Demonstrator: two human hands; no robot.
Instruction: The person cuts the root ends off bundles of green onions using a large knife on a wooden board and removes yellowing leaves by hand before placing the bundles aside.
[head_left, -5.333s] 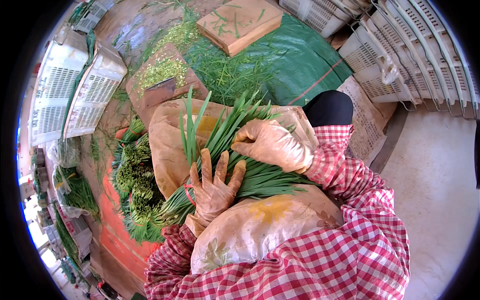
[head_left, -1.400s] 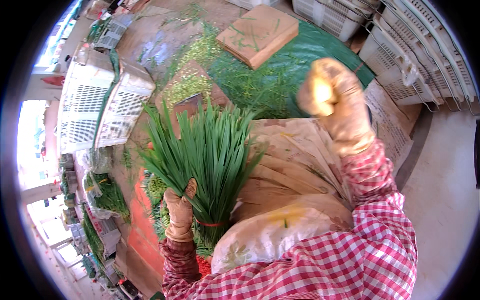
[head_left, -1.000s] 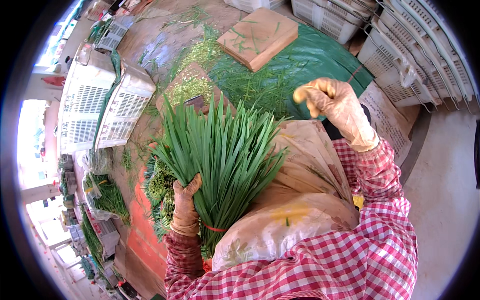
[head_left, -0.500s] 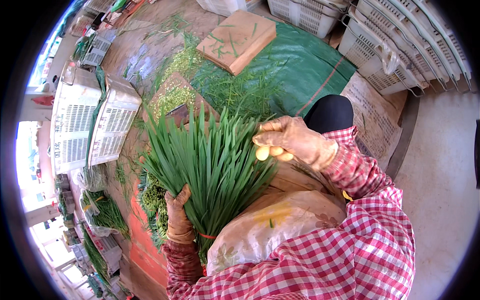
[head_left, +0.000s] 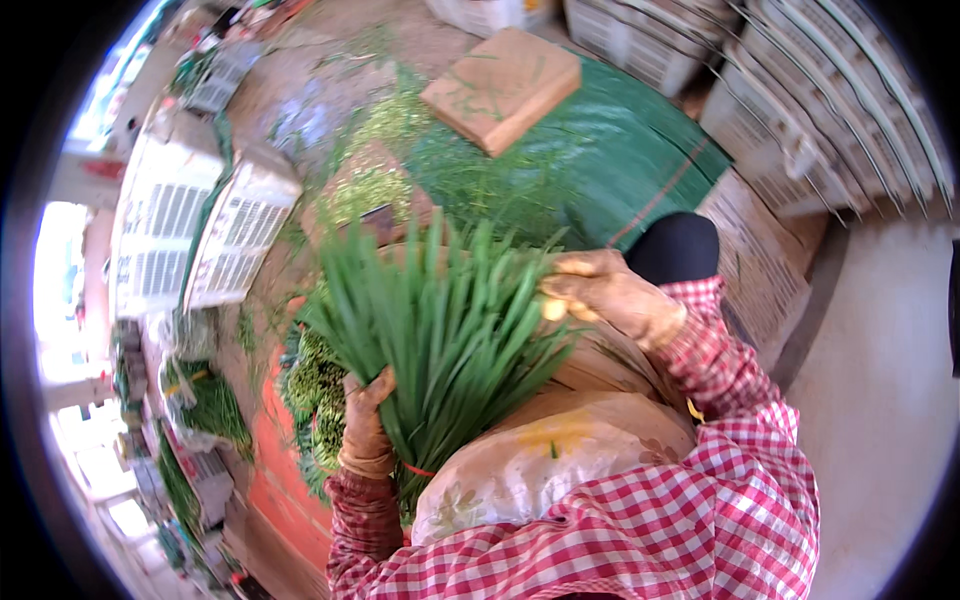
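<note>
A large bunch of green chives (head_left: 455,345) fans out in front of me, its flat leaf tips pointing away. A red band (head_left: 418,470) ties it near the lower end. My left hand (head_left: 366,430), in a stained glove, grips the bunch from its left side. At the right edge of the leaves is my gloved right hand (head_left: 620,300), its fingers curled together with yellow fingertips. Whether a leaf is pinched in those fingers is too blurred to tell. Beneath the bunch, a pale plastic apron (head_left: 540,455) covers my lap.
More bundled greens (head_left: 315,400) lie left of the bunch on an orange-red surface (head_left: 295,475). Ahead are a wooden block (head_left: 500,85), a green sheet (head_left: 625,130) and chopped trimmings (head_left: 375,195) beside a metal blade (head_left: 378,218). White crates stand left (head_left: 240,225) and right (head_left: 765,130).
The whole view has shifted, so the surroundings sit further right. Both hands and the bunch keep nearly the same arrangement; the leaves are blurred by motion.
</note>
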